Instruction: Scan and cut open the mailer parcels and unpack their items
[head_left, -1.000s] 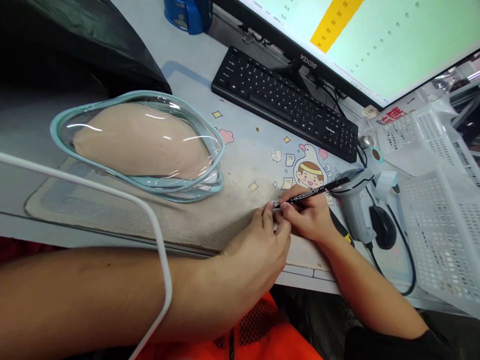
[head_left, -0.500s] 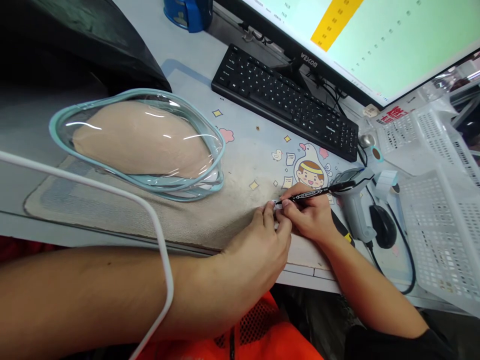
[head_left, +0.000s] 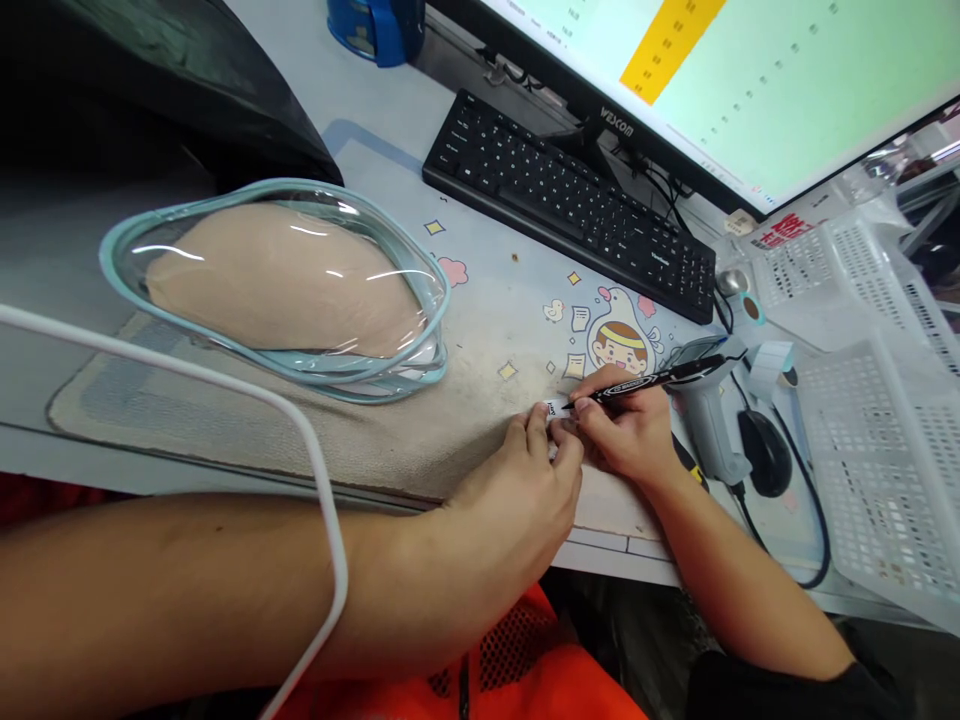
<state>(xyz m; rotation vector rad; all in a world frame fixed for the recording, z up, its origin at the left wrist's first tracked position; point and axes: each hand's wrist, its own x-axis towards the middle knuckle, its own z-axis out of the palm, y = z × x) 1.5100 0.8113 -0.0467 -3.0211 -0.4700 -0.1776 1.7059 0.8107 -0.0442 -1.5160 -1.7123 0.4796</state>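
My right hand (head_left: 634, 428) is closed around a black marker pen (head_left: 646, 381), which slants up to the right with its tip at a small white label (head_left: 556, 408). Dark handwritten marks show on the label. The fingers of my left hand (head_left: 517, 488) are bent together and hold the label down on the desk mat, close to the front edge. Part of the label is hidden under the fingertips of both hands.
A clear pouch with teal edging (head_left: 274, 365) and a beige item inside lies left. Behind are a black keyboard (head_left: 570, 205) and a monitor (head_left: 616, 122). To the right stand a grey barcode scanner (head_left: 709, 425), a black mouse (head_left: 765, 453) and white baskets (head_left: 877, 470). A white cable (head_left: 319, 465) crosses my left forearm.
The marker tip has shifted slightly right, and my right hand with it. More of the label and its dark marks now shows. My left hand stays about where it was.
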